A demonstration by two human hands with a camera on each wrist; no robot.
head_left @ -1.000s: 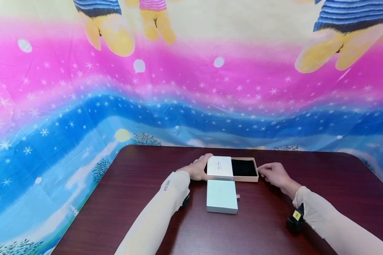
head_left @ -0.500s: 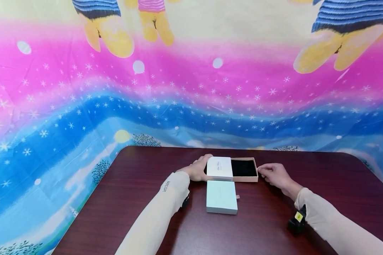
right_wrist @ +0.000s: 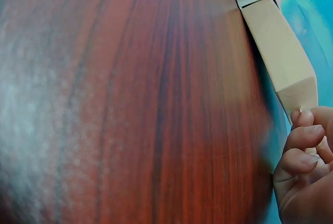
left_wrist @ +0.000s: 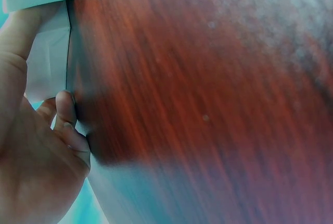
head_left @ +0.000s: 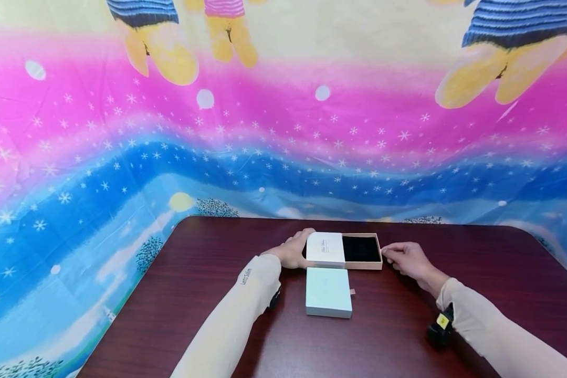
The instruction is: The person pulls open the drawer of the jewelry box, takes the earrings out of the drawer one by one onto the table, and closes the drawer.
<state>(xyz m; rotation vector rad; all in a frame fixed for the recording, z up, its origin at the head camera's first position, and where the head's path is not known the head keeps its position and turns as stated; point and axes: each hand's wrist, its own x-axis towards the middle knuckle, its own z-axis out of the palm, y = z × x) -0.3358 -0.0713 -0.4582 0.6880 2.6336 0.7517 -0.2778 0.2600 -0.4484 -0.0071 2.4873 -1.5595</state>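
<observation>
A white box sleeve with small dark print lies on the table, and a beige drawer sticks out of its right side. Black cloth-like material fills the drawer's visible part. My left hand grips the sleeve's left end between thumb and fingers; the left wrist view shows that grey end wall. At the drawer's right end, my right hand pinches a small pull tab, mostly covered by the fingertips. A mint-green box lies closed just in front of the sleeve.
From the mint box's right side pokes a small pinkish tab. Both boxes rest on a dark red-brown wooden table. Behind its far edge hangs a colourful printed cloth.
</observation>
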